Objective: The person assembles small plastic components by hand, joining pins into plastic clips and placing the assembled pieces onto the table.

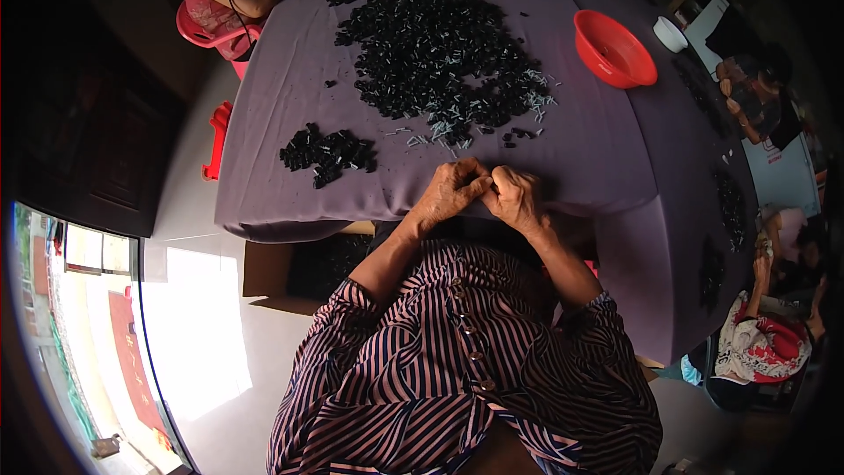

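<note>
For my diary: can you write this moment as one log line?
left hand and right hand: pinched together, contents hidden | table: big pile of small black parts

A red bowl (614,50) sits on the purple tablecloth (580,145), with a small white cup (670,33) near it. A red stool (216,141) stands beside the table, and what may be a cardboard box (268,273) lies beneath its edge.

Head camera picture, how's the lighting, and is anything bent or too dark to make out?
Head view: even daylight on the purple tablecloth; a blown-out sun patch on the floor; fisheye curves the table's edges; corners fall to black; the left hand and right hand are sharp, whatever they pinch too small to tell.
</note>
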